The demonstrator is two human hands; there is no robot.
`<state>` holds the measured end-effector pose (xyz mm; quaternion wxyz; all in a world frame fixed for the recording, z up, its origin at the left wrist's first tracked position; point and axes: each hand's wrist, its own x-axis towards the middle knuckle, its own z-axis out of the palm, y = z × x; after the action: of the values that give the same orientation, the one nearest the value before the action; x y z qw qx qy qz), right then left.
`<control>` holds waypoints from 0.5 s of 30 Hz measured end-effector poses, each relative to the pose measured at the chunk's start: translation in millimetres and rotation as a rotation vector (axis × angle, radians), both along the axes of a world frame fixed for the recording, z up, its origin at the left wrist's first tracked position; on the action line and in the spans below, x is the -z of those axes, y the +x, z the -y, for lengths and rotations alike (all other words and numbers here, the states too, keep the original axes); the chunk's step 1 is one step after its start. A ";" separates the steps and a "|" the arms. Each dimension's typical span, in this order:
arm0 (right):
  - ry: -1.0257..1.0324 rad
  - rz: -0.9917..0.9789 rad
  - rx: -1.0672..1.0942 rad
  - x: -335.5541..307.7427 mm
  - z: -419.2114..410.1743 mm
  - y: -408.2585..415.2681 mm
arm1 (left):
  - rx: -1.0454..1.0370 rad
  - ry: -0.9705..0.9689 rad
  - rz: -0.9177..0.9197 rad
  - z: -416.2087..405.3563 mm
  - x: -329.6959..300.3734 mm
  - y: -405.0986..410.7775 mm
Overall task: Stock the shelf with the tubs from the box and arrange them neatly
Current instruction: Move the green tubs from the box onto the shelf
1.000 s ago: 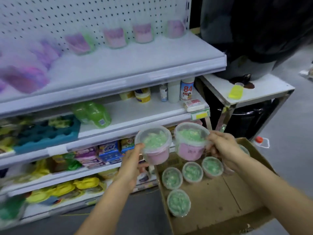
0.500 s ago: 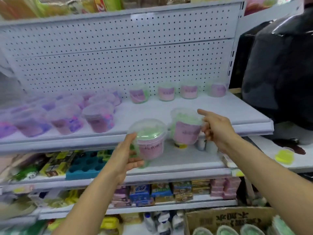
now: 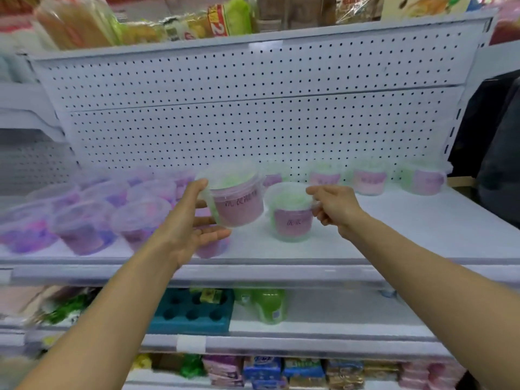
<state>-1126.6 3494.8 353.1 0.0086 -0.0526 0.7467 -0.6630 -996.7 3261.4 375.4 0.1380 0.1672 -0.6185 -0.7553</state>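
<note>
Left hand (image 3: pixel 191 229) gripping a tilted tub (image 3: pixel 236 198) above the shelf (image 3: pixel 408 229), right hand (image 3: pixel 334 206) pinching a second tub (image 3: pixel 291 215) by its rim

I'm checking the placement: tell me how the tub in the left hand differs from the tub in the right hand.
The left tub is tilted and up off the shelf; the right tub is upright, its base at the shelf surface. The left hand cradles its tub from the side and below; the right hand pinches its tub at the rim. The left tub sits nearer the purple tubs. Both are clear, lidded, green-filled, with pink labels.
</note>
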 end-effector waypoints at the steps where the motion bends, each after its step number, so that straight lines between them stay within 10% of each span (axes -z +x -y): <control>1: 0.004 -0.002 -0.002 2.2 8.5 -4.2 | -0.007 0.005 -0.025 4.1 -4.3 -3.2; 9: 0.106 0.028 -0.075 6.6 47.9 -26.4 | -0.010 -0.027 -0.062 24.6 -21.2 -15.7; 12: 0.689 -0.277 -0.038 3.0 31.5 -20.4 | 0.021 -0.044 -0.040 21.0 -19.0 -18.1; 15: 0.586 -0.775 -0.085 -8.8 8.8 11.1 | 0.090 -0.076 -0.004 7.2 -16.9 -24.6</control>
<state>-1115.5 3486.0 361.9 -0.2286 -0.3215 0.8475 -0.3553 -1021.2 3254.1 392.3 0.1115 0.1325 -0.6533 -0.7371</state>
